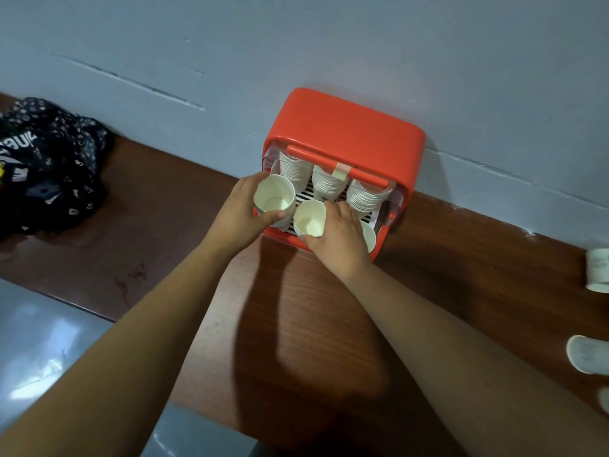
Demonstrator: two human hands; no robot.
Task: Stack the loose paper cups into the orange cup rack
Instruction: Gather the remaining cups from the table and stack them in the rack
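The orange cup rack (342, 127) stands against the wall on the brown table (296, 324), its front open. Three tall stacks of white paper cups (326, 184) fill its back row. My left hand (242, 212) grips a white cup (274, 201) at the rack's front left. My right hand (339, 239) grips another white cup (309, 221) at the front middle, on the striped floor. A further cup (369, 237) sits at the front right, partly hidden by my right hand.
Loose white cups lie on their sides at the table's right edge: one (597, 270) further back, one (585, 357) nearer. A dark patterned cloth bag (46, 166) sits at the far left. The grey wall (296, 44) is right behind the rack.
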